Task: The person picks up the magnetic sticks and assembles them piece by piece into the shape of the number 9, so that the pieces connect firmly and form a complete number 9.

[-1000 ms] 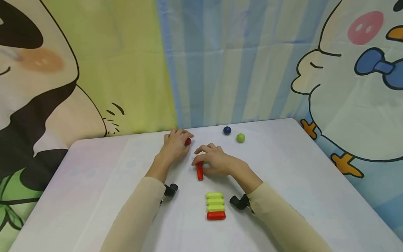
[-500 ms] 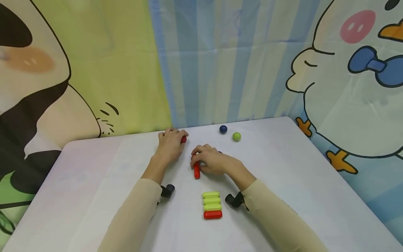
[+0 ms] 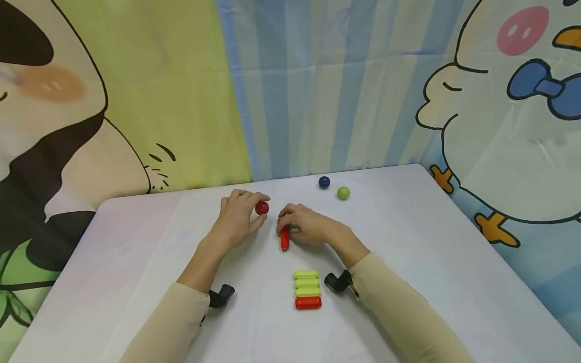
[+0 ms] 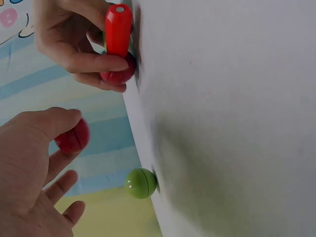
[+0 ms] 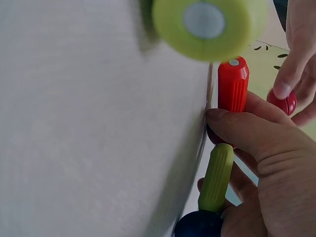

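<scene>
My left hand (image 3: 237, 218) pinches a red ball (image 3: 262, 207) between thumb and finger, above the white table. To its right, my right hand (image 3: 308, 225) grips a red stick (image 3: 284, 240) with its thumb and fingers. A red ball (image 4: 118, 69) sits at that stick's far end in the left wrist view. Under the right palm lies a yellow-green stick (image 5: 216, 177) with a dark blue ball (image 5: 200, 224) at its end, mostly hidden in the head view. Beyond the left hand, a green ball (image 4: 141, 183) rests on the table, hidden from the head view.
Nearer the person, several yellow-green sticks (image 3: 306, 283) lie in a row with one red stick (image 3: 308, 303). At the back edge stand a dark blue ball (image 3: 324, 182) and another green ball (image 3: 343, 192). A printed curtain (image 3: 295, 91) hangs behind the table (image 3: 136, 262).
My left hand has drawn back toward the person with the red ball, which now shows fully between its fingertips. The right hand stays in nearly the same place on the red stick.
</scene>
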`<state>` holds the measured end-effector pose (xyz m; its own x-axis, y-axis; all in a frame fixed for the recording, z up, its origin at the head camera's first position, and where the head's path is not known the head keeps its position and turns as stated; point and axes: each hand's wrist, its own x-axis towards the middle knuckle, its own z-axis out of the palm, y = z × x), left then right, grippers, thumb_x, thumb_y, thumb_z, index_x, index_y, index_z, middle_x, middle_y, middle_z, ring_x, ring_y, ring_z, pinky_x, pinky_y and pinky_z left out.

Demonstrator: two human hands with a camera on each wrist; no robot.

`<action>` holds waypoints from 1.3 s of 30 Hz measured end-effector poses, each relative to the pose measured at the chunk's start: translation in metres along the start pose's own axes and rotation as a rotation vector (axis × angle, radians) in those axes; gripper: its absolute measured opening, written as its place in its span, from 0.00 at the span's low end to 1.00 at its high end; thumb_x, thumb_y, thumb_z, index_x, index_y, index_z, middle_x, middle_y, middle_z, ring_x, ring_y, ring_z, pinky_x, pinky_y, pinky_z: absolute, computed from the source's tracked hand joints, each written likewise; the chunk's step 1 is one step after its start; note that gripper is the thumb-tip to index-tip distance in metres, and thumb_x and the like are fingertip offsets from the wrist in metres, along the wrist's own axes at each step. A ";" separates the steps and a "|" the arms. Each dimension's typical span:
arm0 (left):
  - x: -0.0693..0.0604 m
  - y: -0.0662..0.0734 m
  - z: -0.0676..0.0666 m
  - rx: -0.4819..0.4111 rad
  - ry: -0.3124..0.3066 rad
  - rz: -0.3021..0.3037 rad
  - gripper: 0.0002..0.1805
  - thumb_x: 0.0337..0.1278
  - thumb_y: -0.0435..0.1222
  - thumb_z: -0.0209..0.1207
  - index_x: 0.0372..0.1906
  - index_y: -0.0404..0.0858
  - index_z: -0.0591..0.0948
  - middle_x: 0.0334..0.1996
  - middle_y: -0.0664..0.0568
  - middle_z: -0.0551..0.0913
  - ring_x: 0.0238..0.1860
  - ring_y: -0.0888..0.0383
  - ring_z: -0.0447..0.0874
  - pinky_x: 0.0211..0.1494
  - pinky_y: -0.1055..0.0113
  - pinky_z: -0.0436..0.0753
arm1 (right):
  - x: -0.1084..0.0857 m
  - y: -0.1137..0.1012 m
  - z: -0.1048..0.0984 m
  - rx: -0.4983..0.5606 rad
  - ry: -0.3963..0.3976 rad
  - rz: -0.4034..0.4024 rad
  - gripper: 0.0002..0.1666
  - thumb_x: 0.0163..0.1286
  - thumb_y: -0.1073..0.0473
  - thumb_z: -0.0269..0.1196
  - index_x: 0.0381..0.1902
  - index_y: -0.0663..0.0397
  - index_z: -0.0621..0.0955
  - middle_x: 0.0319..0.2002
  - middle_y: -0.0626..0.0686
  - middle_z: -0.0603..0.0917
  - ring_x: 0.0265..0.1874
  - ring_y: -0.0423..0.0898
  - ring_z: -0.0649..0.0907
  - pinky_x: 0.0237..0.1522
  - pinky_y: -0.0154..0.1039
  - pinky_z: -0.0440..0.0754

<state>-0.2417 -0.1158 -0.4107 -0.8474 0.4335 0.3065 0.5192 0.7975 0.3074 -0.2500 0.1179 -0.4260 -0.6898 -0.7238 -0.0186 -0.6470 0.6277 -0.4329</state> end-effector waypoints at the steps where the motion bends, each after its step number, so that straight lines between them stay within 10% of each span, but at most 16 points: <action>1: -0.002 0.001 -0.001 -0.006 -0.014 -0.002 0.20 0.64 0.41 0.67 0.60 0.49 0.81 0.52 0.53 0.85 0.61 0.46 0.70 0.57 0.46 0.66 | 0.000 0.000 -0.001 0.000 0.002 0.002 0.17 0.69 0.68 0.65 0.49 0.42 0.88 0.62 0.52 0.78 0.63 0.52 0.75 0.68 0.50 0.71; 19: -0.035 0.010 0.001 -0.242 -0.261 0.003 0.22 0.55 0.39 0.74 0.55 0.46 0.83 0.46 0.55 0.85 0.53 0.50 0.80 0.59 0.52 0.79 | 0.007 0.011 0.000 0.023 0.018 0.017 0.18 0.70 0.68 0.64 0.51 0.43 0.87 0.61 0.50 0.79 0.63 0.50 0.76 0.70 0.49 0.71; 39: -0.049 0.029 0.015 -0.340 -0.269 0.084 0.16 0.58 0.43 0.73 0.49 0.49 0.83 0.44 0.60 0.81 0.50 0.56 0.80 0.57 0.56 0.80 | 0.006 0.008 0.000 0.013 0.024 -0.040 0.16 0.68 0.68 0.66 0.48 0.42 0.87 0.59 0.50 0.81 0.62 0.51 0.77 0.70 0.50 0.70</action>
<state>-0.1871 -0.1079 -0.4302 -0.7761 0.6206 0.1117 0.5564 0.5906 0.5844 -0.2587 0.1186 -0.4299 -0.6716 -0.7407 0.0207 -0.6699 0.5950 -0.4442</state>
